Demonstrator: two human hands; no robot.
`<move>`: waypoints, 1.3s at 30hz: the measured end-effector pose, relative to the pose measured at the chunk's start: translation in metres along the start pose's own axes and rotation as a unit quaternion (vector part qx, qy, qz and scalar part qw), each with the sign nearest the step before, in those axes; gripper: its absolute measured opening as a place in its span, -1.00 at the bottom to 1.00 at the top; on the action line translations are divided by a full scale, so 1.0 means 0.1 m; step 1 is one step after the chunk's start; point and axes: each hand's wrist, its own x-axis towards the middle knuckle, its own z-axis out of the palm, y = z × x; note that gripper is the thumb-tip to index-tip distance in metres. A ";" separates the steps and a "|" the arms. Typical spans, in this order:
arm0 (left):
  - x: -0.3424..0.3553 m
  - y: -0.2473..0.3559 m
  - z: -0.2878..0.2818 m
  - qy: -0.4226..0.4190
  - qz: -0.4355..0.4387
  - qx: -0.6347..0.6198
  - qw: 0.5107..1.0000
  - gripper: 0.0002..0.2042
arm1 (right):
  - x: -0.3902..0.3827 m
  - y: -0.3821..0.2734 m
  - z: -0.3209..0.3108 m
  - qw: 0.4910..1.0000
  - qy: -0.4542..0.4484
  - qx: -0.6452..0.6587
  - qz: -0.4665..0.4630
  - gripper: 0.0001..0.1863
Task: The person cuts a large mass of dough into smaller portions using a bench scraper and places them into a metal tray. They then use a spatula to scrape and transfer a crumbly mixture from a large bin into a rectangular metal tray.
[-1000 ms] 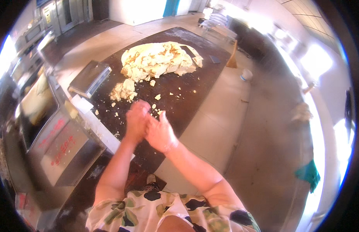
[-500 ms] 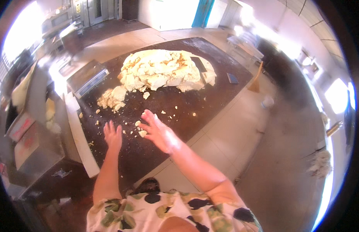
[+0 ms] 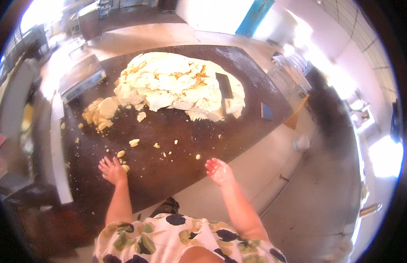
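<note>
My left hand [image 3: 112,170] is low over the near left of the dark tabletop [image 3: 168,131], fingers spread and empty. Small dough crumbs [image 3: 121,154] lie right beside its fingertips. My right hand [image 3: 220,172] is raised near the table's right edge, palm partly up and fingers loosely extended, with pale residue on the skin and nothing held. Beyond both hands sits a large, lumpy mass of pale dough [image 3: 164,83]. A smaller crumbly heap [image 3: 100,111] adjoins it at left. A dark flat scraper-like piece [image 3: 224,86] rests on the dough's right end.
A flat blue-and-dark piece [image 3: 266,111] lies on the right of the tabletop. At the left stand a scale-like metal box [image 3: 83,85] and a long white strip [image 3: 61,153]. A broom [image 3: 297,115] and a white container [image 3: 302,143] are on the right.
My hands have moved apart and back toward me: the right swung right, off the crumbs, its palm turning up; the left shifted left beside crumbs. The view has also turned.
</note>
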 end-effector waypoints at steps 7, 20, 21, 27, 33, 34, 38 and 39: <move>0.53 2.78 0.18 -0.035 0.000 -0.738 0.674 -0.60 | 1.38 -1.38 0.22 0.994 0.012 -0.092 -0.062 -0.76; -0.70 3.78 -0.22 -0.309 0.560 0.005 0.769 -0.52 | 3.09 -2.53 0.04 0.981 -0.016 -0.190 -0.027 -0.75; -0.55 3.81 -0.06 -0.244 0.463 -0.025 0.852 -0.51 | 3.13 -2.59 -0.07 0.982 -0.031 -0.184 -0.027 -0.75; -0.56 3.96 0.31 0.124 -0.021 -0.157 0.980 -0.52 | 2.88 -3.82 -0.24 0.931 -0.061 -0.249 -0.258 -0.72; -1.33 4.75 0.47 -0.068 -0.010 -0.263 0.962 -0.56 | 3.37 -5.10 -0.02 0.735 -0.192 -0.384 -0.524 -0.82; -1.32 5.00 0.34 -0.055 -0.003 -0.341 0.938 -0.60 | 3.50 -5.27 0.14 0.664 -0.215 -0.387 -0.602 -0.87; -1.01 5.56 -0.36 0.061 0.063 -0.434 0.896 -0.69 | 4.18 -5.64 0.76 0.354 -0.244 -0.490 -0.758 -0.79; -0.89 5.69 -0.60 0.052 0.085 -0.466 0.879 -0.69 | 4.25 -5.68 0.90 0.394 -0.227 -0.566 -0.688 -0.80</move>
